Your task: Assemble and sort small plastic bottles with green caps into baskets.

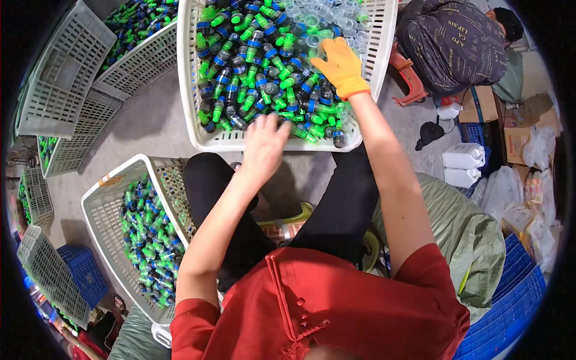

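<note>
In front of me a large white slatted basket [187,90] holds many small dark bottles [252,66] with green tops and blue bands. Clear plastic caps or cups [333,15] are heaped in its far right part. My left hand [264,147] is bare and slightly blurred, over the basket's near rim, fingers apart by the nearest bottles; I see nothing held in it. My right hand [341,67] wears an orange glove. It reaches over the basket's right side, thumb and fingers spread beside the clear pieces, with nothing visible in its grasp.
At my left stands another white basket [99,195] with more green-topped bottles. Further grey-white crates [66,72] stand at the far left, near a blue crate [84,273]. Right of me are a green sack [462,240], white jugs [463,156], a red stool [411,78] and a seated person's dark jacket [453,45].
</note>
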